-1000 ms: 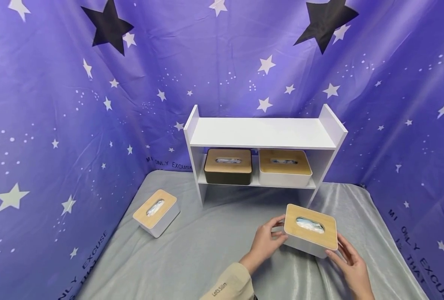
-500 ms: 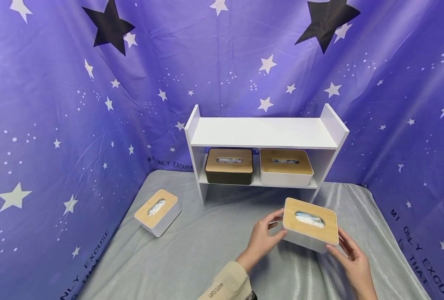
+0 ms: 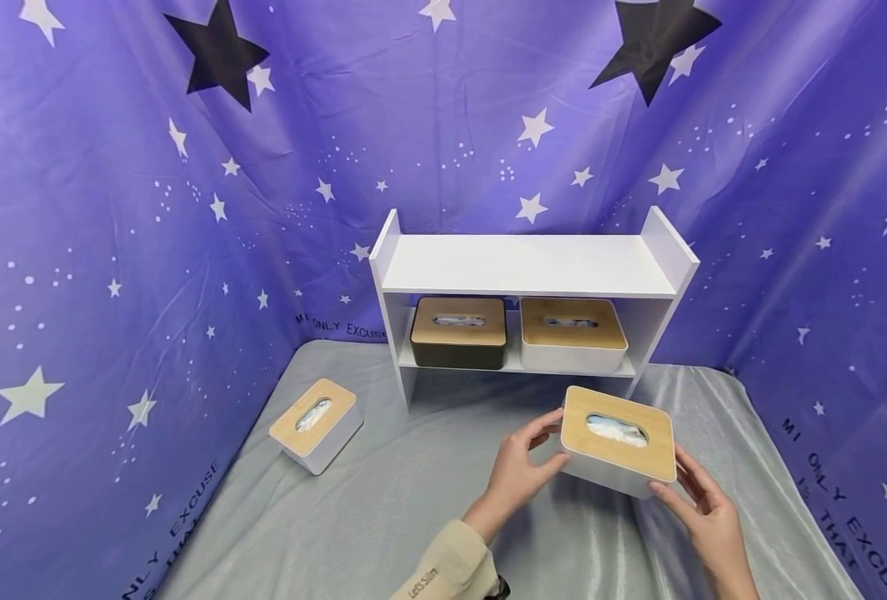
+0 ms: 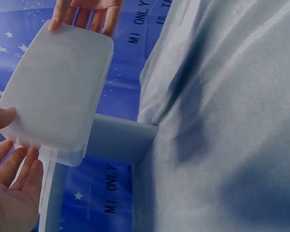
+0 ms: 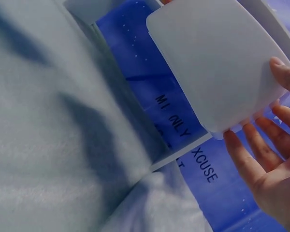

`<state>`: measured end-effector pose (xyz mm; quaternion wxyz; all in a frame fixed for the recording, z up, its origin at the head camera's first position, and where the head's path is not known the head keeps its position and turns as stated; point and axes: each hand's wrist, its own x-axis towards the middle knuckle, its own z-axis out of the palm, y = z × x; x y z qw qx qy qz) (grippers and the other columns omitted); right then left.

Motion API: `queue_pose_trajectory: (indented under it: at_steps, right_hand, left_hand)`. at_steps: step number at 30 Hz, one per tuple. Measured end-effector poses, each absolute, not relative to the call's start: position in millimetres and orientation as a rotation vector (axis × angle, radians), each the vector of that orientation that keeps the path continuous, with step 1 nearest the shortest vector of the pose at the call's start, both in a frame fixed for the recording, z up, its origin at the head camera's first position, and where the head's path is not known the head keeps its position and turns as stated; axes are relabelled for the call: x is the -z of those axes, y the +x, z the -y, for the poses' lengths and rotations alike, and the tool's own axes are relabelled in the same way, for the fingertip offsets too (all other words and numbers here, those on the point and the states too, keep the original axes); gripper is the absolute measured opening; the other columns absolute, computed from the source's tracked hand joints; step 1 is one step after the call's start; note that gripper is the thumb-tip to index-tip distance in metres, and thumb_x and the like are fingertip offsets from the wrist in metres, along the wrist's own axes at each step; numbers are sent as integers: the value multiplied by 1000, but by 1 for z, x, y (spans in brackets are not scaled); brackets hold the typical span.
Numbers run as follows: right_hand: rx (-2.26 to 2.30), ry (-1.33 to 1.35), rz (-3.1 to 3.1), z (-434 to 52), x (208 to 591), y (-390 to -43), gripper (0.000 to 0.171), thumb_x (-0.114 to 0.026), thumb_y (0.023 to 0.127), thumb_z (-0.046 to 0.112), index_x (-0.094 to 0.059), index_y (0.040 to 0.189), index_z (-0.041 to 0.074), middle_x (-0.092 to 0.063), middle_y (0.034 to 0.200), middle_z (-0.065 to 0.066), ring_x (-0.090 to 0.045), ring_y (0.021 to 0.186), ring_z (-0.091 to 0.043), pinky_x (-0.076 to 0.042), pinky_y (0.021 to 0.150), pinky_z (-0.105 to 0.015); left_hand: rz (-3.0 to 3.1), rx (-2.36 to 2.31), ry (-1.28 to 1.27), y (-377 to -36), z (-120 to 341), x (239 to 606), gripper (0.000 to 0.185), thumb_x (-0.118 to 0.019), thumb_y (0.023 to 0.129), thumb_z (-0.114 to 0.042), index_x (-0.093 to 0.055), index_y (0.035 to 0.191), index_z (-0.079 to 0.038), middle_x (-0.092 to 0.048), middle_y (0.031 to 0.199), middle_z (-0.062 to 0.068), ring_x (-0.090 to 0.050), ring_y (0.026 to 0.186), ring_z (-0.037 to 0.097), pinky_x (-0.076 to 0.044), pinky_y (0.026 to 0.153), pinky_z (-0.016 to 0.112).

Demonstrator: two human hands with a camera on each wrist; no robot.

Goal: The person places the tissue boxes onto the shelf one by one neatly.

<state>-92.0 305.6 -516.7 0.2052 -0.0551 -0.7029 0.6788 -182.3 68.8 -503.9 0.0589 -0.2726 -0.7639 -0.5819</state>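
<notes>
White rectangular tissue box with bamboo lid point(image 3: 618, 440): being held clear of the grey satin cloth point(image 3: 383, 508), below-front of the white two-tier shelf point(image 3: 526, 265). Left hand point(image 3: 517, 472) and right hand point(image 3: 697, 507) are clamping opposite ends. Advisable: keeping it level, fingers off the lid slot.

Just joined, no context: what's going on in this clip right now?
A person holds a white tissue box with a wooden lid between both hands, left hand on its left end, right hand on its right, lifted off the grey cloth in front of a white shelf. The lower shelf has a black box and a white box. Another box sits on the cloth to the left.
</notes>
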Motion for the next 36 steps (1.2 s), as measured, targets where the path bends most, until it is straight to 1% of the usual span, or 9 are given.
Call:
queue_pose_trajectory:
  at_steps: [4,12,16,23,29,31,36]
  right_hand:
    - [-1895,-127,1930,-303,512,-93,67,-66,86,-14,-42,148,-4,-56,133,26,-54,114,16,-51,85,-2]
    - [-1896,-79,1904,-299,502,-95,67,-65,85,-18,-43,147,-6,-58,133,22,-56,115,11,-52,84,-4]
    - [-1901,-56,1878,-295,495,-96,67,-65,83,-20,-43,145,-9,-60,132,20,-58,115,8,-54,83,-5]
    - [-1890,-39,1881,-290,484,-98,66,-65,83,-20,-46,144,-7,-61,132,18,-60,115,7,-55,82,-6]
    - [-1884,22,1851,-285,475,-101,65,-63,81,-24,-46,142,-11,-63,132,14,-62,114,3,-56,81,-8]
    - [-1886,48,1839,-284,471,-102,65,-62,81,-26,-46,142,-12,-64,132,13,-63,114,2,-56,81,-9]
    - [-1893,124,1818,-280,460,-108,65,-61,81,-27,-45,142,-13,-64,134,11,-63,116,0,-57,83,-11]
  left_hand:
    - [2302,1740,-827,-183,-66,500,58,-77,85,-8,-58,140,-15,-68,131,4,-67,115,11,-55,100,23]
    - [2225,1711,-857,-183,-61,494,58,-78,85,-7,-59,139,-13,-66,135,4,-68,114,14,-58,98,29]
    - [2204,1701,-863,-182,-58,488,57,-78,85,-7,-59,139,-12,-64,138,4,-68,114,15,-58,98,29]
    - [2179,1783,-847,-183,-51,479,57,-79,85,-10,-59,139,-16,-62,140,0,-68,116,20,-56,102,31]
    - [2148,1718,-875,-185,-46,472,56,-78,86,-12,-59,138,-13,-63,139,2,-69,114,14,-56,100,26]
    - [2138,1719,-880,-186,-44,469,56,-79,86,-13,-59,139,-13,-63,139,2,-68,114,11,-56,100,25]
    - [2101,1728,-881,-189,-38,457,56,-79,86,-14,-60,138,-15,-63,139,1,-68,115,12,-57,100,29]
